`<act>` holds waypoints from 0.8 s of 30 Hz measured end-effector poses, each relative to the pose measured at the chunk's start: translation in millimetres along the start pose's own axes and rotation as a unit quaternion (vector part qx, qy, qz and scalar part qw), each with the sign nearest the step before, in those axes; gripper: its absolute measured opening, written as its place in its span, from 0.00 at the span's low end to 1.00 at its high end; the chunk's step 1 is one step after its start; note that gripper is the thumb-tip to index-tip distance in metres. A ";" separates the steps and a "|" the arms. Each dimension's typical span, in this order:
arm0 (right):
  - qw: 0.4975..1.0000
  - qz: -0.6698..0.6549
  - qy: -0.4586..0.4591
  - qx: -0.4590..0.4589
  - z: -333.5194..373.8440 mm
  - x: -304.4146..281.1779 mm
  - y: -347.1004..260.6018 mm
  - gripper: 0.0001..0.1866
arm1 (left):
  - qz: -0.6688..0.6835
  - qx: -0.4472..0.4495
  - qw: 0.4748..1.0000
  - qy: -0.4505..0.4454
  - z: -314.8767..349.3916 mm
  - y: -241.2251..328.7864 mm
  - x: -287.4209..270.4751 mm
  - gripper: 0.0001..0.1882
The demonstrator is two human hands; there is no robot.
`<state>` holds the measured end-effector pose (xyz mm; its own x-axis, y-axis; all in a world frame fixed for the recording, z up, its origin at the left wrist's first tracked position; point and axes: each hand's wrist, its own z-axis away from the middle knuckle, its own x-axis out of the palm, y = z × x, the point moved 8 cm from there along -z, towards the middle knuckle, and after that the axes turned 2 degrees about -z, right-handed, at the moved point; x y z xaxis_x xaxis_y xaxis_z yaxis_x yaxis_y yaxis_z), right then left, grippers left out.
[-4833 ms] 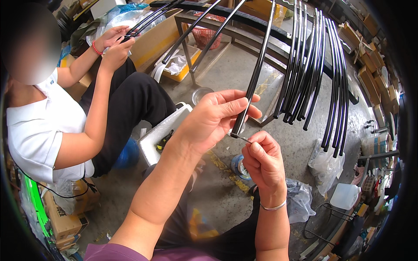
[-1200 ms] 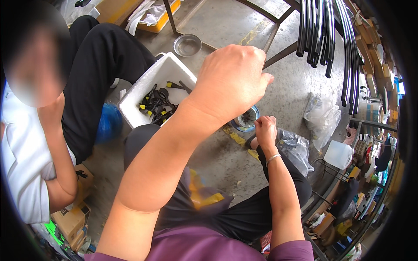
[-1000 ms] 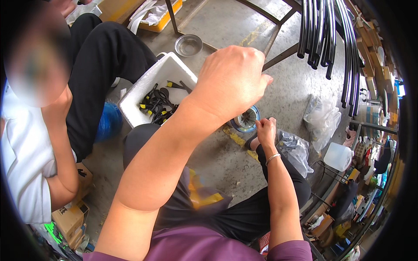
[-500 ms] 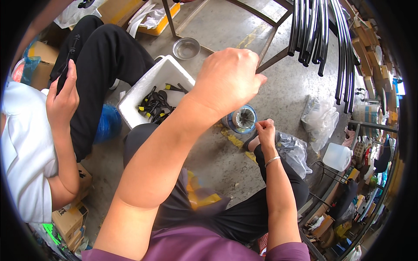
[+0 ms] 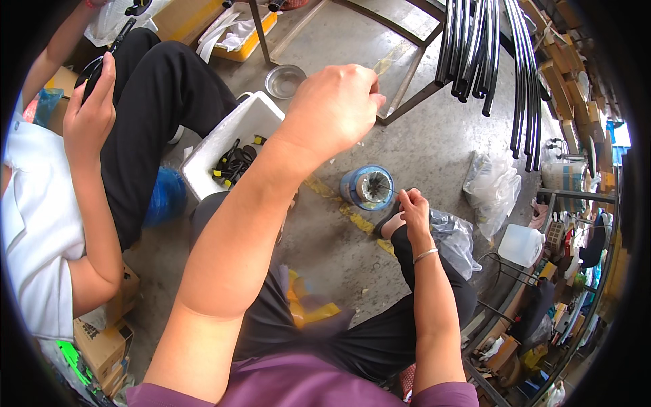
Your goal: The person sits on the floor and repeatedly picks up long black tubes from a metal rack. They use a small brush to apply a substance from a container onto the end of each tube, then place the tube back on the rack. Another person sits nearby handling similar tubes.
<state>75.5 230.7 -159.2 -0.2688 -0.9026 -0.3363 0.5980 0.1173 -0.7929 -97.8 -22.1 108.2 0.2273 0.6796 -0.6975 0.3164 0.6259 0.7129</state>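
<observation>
Right hand: from where I stand, the right hand (image 5: 415, 203) has thumb and fingers pinched narrow on a thin stick (image 5: 392, 190).
Thin stick: it runs leftward from the fingertips to the mouth of a blue-rimmed tin (image 5: 348, 187); I can't tell whether its tip touches what's inside.
Stick's handling: very light, I'd judge, and fairly stiff, though slim enough to bend or twist if pressed sideways. The far end may be slick, so the dry end, where the pinch sits, seems the right hold.
Tin: on the floor, near the right foot; a steady sort of weight, I'd guess, best held round its sides, clear of the smeared mouth.
Left hand: the left hand (image 5: 339, 102) is raised, back upward, fingers curled under; whether it holds anything, I can't tell.
Foam box: left of the tin, a white foam box (image 5: 230, 132) with black-and-yellow pieces (image 5: 234, 164) inside; brittle-walled, by its look.
Black rods: farther off, upper right, glossy black rods (image 5: 468, 51) hang out in bunches, probably smooth and slippery.
</observation>
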 end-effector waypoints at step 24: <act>0.987 -0.161 -0.003 -0.010 25.9 -26.4 -17.5 0.05 | 0.325 -0.045 0.944 -0.038 -35.8 4.5 16.4 0.15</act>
<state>91.7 241.7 -123.4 -0.4375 -0.8970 -0.0625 0.4676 -0.1676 -0.8679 -125.6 5.6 102.6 0.4131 0.9039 -0.1114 0.0076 0.1188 0.9929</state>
